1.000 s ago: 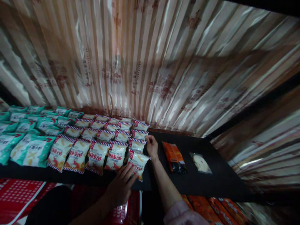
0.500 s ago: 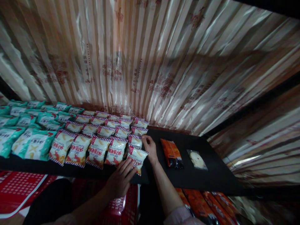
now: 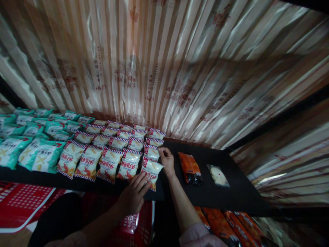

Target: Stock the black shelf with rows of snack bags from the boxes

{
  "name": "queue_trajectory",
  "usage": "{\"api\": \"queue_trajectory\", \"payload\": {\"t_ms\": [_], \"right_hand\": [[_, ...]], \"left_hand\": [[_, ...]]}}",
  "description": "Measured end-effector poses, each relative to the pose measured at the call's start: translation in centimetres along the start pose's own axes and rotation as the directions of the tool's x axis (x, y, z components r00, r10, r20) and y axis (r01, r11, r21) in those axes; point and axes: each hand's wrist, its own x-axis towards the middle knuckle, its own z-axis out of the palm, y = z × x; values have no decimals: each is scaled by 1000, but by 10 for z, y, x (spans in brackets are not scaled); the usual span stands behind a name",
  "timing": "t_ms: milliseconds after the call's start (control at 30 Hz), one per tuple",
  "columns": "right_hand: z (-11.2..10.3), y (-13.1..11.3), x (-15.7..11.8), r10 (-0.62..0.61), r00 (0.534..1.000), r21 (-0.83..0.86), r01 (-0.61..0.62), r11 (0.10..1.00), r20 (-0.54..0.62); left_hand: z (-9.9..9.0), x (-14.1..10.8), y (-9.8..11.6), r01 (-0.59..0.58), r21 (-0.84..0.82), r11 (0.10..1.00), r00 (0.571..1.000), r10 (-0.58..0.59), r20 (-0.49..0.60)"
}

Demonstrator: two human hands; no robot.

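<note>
My left hand (image 3: pixel 133 195) lies with its fingers stretched out over the lower left of a white snack bag (image 3: pixel 152 168) with red lettering, at the front right end of the rows. Beyond that bag, my right hand (image 3: pixel 167 161) has its fingers curled, thumb and forefinger at the right edge of the second bag (image 3: pixel 151 153) in that column. The two bags touch or overlap. Further bags of the same kind (image 3: pixel 106 164) stand leaning in rows to the left, with striped red and blue edges.
Teal snack bags (image 3: pixel 48 156) fill the left of the black shelf (image 3: pixel 169 192). On its right lie an orange packet (image 3: pixel 189 168) and a clear packet with something pale inside (image 3: pixel 218 175). More orange packets (image 3: pixel 218 223) sit lower right. Red baskets (image 3: pixel 25 202) stand below; a plastic curtain (image 3: pixel 144 68) hangs behind.
The whole view has shifted slightly, so things appear a little further right. Both hands keep nearly the same places against the bags.
</note>
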Motion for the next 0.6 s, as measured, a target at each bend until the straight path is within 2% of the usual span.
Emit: {"api": "queue_trajectory", "payload": {"t_ms": [133, 233, 333, 467, 600], "right_hand": [[-10, 0, -11, 112, 993, 61, -110, 992, -37], [-19, -4, -32, 153, 985, 38, -150, 988, -85], [-20, -6, -67, 123, 990, -27, -125, 992, -63], [-8, -7, -110, 112, 994, -112, -112, 987, 0], [2, -7, -126, 49, 999, -215, -46, 975, 12]], "left_hand": [[-2, 1, 0, 2, 1, 1000, 1000, -2, 1], [-6, 2, 0, 5, -6, 1000, 1000, -5, 13], [-9, 3, 1, -4, -10, 1000, 1000, 4, 15], [-11, 3, 1, -11, -5, 1000, 1000, 11, -3], [-12, 1, 2, -8, 15, 1000, 999, 8, -38]]}}
